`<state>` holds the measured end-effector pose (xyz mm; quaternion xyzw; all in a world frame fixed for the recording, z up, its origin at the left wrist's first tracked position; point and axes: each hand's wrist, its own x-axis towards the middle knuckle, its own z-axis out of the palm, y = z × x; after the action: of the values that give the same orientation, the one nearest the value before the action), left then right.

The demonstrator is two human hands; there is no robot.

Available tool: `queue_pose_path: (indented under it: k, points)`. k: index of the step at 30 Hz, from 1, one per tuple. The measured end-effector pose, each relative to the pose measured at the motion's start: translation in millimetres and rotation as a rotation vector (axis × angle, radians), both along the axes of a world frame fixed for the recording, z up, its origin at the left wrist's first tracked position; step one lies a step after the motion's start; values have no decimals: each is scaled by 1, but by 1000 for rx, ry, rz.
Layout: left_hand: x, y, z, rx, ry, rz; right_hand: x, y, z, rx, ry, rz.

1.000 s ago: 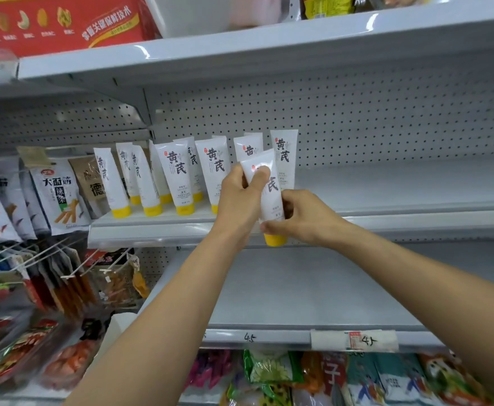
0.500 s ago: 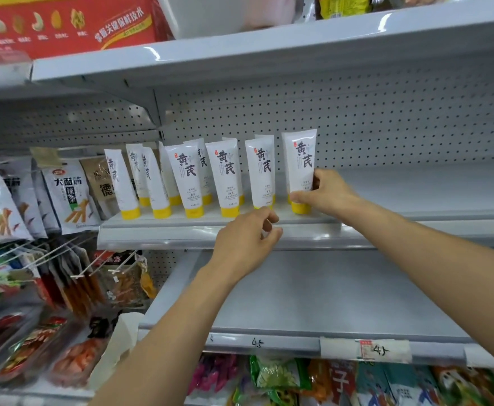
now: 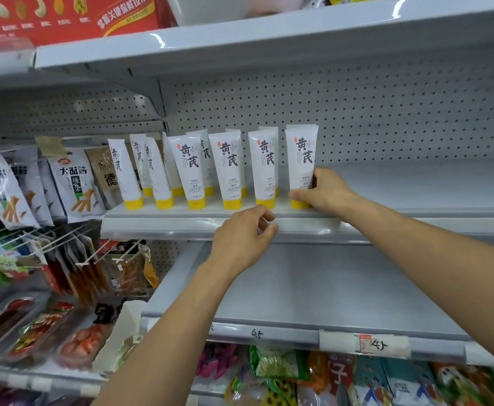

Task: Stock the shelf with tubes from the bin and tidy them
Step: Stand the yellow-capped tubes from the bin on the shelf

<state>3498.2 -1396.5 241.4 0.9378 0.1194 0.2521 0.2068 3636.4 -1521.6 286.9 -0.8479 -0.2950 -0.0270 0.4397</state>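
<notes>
The right hand (image 3: 322, 190) is held at the end of an outstretched forearm that reaches up from the lower right. It is closed round the lower part of a white plastic tube with a yellow cap and black characters (image 3: 301, 159). The thumb is laid across the front of this tube just above the cap, and the fingers are wrapped behind its right side. The tube is kept upright, cap down, at the front edge of the grey metal shelf (image 3: 415, 213). It stands at the right end of a row of matching white tubes (image 3: 228, 168), all cap down, with more seen in a second rank behind. A narrow gap is left between the held tube and its left neighbour.

The left hand (image 3: 244, 238) is raised on a forearm coming up from the bottom centre. Its fingers are loosely curled and nothing is grasped. It is held just in front of the shelf's front lip, below the second tube from the right; whether the lip is touched cannot be told.

Hanging snack packets (image 3: 73, 189) are seen left of the shelf, and a red cardboard box (image 3: 64, 19) is seen above.
</notes>
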Motion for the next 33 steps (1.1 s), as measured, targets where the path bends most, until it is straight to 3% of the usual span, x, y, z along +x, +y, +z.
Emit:
queue_pose_path:
  k: [4, 8, 11, 16, 25, 33]
  points:
    - [-9, -5, -1, -1, -4, 19, -3, -7, -5, -74, -7, -66]
    - [-25, -8, -10, 17, -17, 65, -39, -31, -17, -181, -265, -186]
    - [-39, -9, -26, 29, 21, 94, -76, -44, -35, -203, -456, -47]
    - [-68, -2, -65, 34, 102, 112, -112, -32, -79, -286, -474, 112]
    - [-156, 94, -179, -179, 389, 268, -162, 54, -196, -521, -227, 372]
    - [-223, 165, -368, -713, 684, 394, -226, 142, -376, -779, 307, 588]
